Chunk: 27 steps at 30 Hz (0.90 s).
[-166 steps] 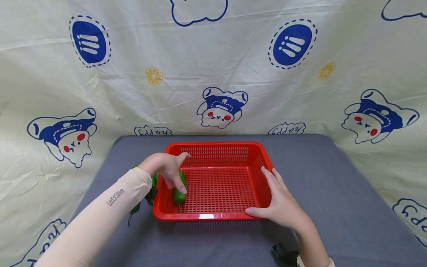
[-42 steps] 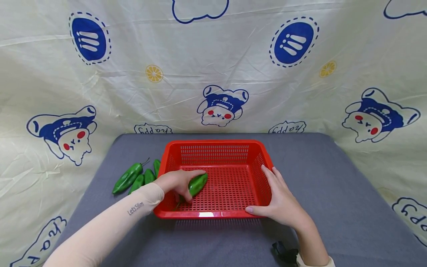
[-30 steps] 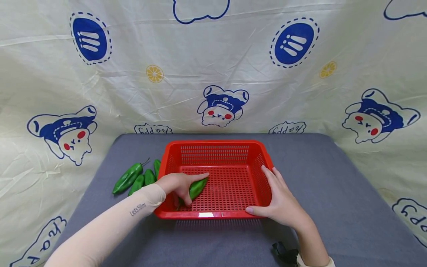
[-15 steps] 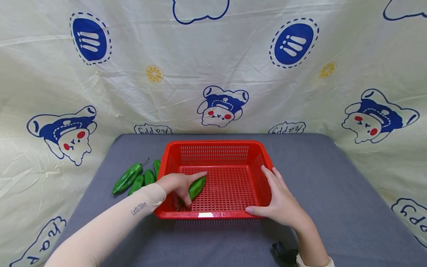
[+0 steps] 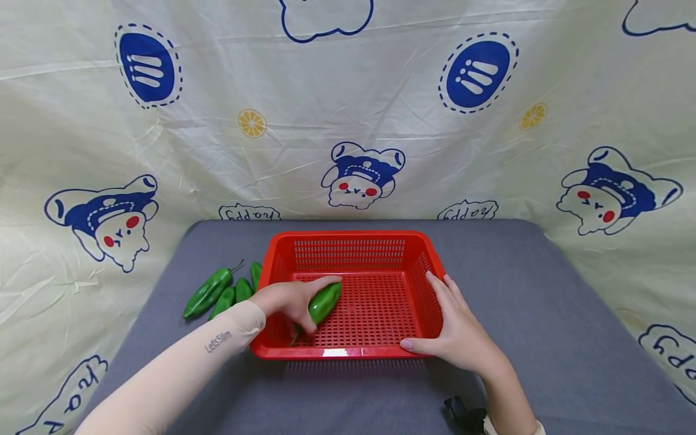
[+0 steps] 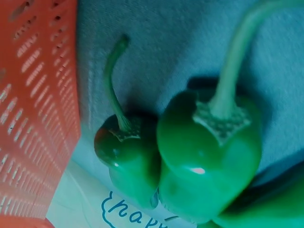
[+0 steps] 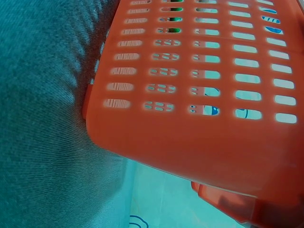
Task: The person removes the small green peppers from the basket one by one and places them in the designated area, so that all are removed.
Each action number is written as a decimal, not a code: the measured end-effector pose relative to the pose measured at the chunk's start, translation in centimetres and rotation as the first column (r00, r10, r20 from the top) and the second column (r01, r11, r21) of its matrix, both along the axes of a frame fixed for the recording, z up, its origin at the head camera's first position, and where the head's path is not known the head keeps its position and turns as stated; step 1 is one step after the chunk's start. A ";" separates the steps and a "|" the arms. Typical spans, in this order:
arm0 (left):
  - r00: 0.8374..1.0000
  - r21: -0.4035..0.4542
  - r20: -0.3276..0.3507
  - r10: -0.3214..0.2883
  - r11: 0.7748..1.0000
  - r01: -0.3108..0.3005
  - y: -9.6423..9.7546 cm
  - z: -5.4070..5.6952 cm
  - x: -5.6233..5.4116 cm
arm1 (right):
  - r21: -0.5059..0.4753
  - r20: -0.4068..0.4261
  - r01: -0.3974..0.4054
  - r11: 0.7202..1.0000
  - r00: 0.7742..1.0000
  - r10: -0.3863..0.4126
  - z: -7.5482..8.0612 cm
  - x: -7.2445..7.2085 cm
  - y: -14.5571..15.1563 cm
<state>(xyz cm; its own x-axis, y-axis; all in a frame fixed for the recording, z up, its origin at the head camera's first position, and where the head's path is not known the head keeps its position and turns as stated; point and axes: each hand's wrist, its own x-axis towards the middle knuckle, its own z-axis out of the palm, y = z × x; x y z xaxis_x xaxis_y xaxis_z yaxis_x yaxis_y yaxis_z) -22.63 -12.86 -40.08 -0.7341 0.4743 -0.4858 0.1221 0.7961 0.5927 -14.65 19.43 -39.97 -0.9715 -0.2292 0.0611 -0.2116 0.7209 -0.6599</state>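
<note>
In the head view my left hand reaches over the left rim of a red plastic basket. It grips a long green pepper, with thumb and fingers around it. The pepper lies slanted, tip up to the right, its stem partly hidden by the fingers. My right hand spans the basket's front right corner, fingers straight along the right rim and thumb resting on the front rim. The right wrist view has the slotted basket wall but no fingers.
Several green peppers lie left of the basket, partly behind my left forearm. Up close in the left wrist view are two stemmed peppers beside the basket's outer wall. A grey cloth covers the table; a printed curtain hangs behind.
Since the earliest frame, my left hand has taken hold of the pepper near the left wall and brought it rightward, turning it aslant. In the last half second it rises slightly. The right hand stays put.
</note>
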 end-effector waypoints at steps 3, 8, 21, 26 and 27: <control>0.998 0.033 -0.048 -0.039 0.999 0.041 -0.1 0.2 0.0 | -0.003 0.000 0.000 1.000 1.000 0.000 0.0 0.0 0.0; 0.997 0.124 -0.073 -0.029 0.991 0.038 -0.3 0.6 -0.3 | 0.005 -0.004 -0.004 1.000 1.000 0.004 0.0 0.0 0.0; 0.996 0.379 0.040 0.074 0.922 -0.084 -1.0 1.7 -0.6 | 0.007 -0.012 -0.011 1.000 1.000 0.011 0.1 0.1 -0.1; 0.992 0.411 0.066 0.107 0.903 -0.125 -1.1 2.5 -0.5 | 0.008 -0.013 -0.012 1.000 1.000 0.012 0.1 0.1 -0.1; 0.992 0.415 0.067 0.111 0.901 -0.129 -1.1 2.6 -0.5 | 0.009 -0.014 -0.012 1.000 1.000 0.012 0.1 0.1 -0.1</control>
